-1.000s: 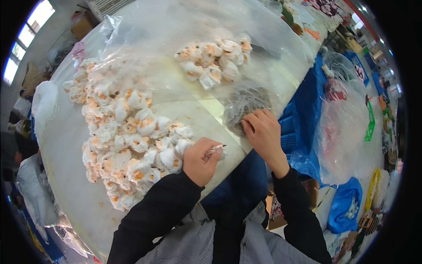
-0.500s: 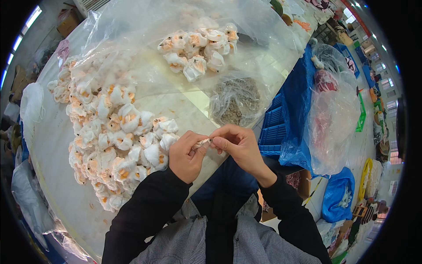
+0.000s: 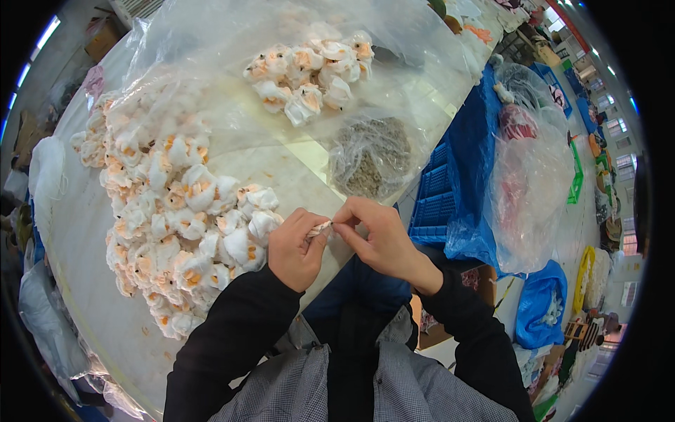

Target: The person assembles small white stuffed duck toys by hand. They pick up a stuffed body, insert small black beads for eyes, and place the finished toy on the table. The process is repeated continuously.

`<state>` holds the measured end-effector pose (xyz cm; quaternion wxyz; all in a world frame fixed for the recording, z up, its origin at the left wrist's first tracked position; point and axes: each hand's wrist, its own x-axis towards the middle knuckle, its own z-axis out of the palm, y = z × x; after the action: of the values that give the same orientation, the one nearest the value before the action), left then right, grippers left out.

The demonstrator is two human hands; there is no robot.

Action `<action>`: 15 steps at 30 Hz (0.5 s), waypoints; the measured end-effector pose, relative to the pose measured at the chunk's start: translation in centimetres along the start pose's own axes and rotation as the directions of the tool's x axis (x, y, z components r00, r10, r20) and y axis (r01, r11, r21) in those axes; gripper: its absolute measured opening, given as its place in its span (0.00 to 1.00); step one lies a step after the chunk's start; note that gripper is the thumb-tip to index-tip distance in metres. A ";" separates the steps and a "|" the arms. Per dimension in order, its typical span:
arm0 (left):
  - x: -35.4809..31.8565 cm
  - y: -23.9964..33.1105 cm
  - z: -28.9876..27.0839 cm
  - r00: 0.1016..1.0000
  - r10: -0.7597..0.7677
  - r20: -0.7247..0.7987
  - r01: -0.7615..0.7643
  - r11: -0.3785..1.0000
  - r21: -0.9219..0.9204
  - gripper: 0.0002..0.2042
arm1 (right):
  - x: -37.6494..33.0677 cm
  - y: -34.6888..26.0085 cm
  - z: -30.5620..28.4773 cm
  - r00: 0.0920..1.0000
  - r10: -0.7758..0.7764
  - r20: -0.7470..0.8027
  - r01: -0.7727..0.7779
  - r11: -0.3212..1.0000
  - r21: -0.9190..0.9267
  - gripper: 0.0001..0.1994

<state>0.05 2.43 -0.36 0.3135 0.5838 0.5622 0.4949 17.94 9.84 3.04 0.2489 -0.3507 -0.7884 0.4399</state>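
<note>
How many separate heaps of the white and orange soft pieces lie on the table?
2. The large heap lies left of the left hand; the small heap lies at the far side. More may be hidden under plastic.

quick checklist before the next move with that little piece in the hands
1. Both hands on the piece: ok. The left hand and right hand pinch the small pale piece together.
2. Piece fully in view: not ok. The fingers cover most of it.
3. Big pile of white and orange flowers within reach: ok, right beside the left hand.
4. Smaller flower pile kept apart: ok, it lies farther up the table.
5. Clear bag of grey bits close by: ok, just beyond the right hand.
6. Bag open: cannot tell.
</note>
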 end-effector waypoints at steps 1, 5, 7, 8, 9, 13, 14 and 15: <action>0.0 -0.3 0.1 1.000 0.018 -0.004 -0.018 1.000 0.007 0.06 | 0.0 0.2 0.0 1.000 -0.009 0.011 0.009 1.000 -0.015 0.04; 0.0 0.5 0.3 0.999 -0.043 0.023 0.043 0.999 0.024 0.06 | 0.0 1.0 0.6 0.995 -0.099 -0.006 0.098 0.994 -0.056 0.05; -0.4 -0.3 0.1 1.000 0.016 -0.004 -0.016 0.998 0.055 0.08 | 0.2 1.0 1.3 0.987 -0.159 0.000 0.158 0.984 -0.088 0.06; -0.5 -0.5 0.2 0.999 0.046 -0.018 -0.045 0.997 0.069 0.08 | 0.3 1.0 1.1 0.987 -0.158 0.031 0.160 0.984 -0.081 0.07; -0.5 -0.5 0.6 0.999 0.031 -0.017 -0.029 0.998 0.061 0.08 | 0.2 1.2 0.8 0.989 -0.145 0.029 0.147 0.986 -0.076 0.07; -0.3 -0.1 0.3 1.000 0.018 0.004 -0.018 0.995 0.100 0.08 | 0.1 1.6 1.2 0.989 -0.148 -0.014 0.147 0.987 -0.058 0.06; -0.3 -0.1 0.2 1.000 0.025 0.009 -0.026 0.993 0.118 0.08 | 0.0 1.5 1.4 0.987 -0.160 -0.027 0.158 0.986 -0.062 0.06; -0.3 -0.1 0.3 0.999 0.034 -0.007 -0.033 0.993 0.111 0.08 | -0.1 1.5 1.4 0.990 -0.140 -0.030 0.139 0.990 -0.033 0.06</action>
<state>0.35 2.20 -0.66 0.2696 0.6073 0.5806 0.4706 17.48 9.60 1.01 0.2863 -0.3055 -0.8134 0.4038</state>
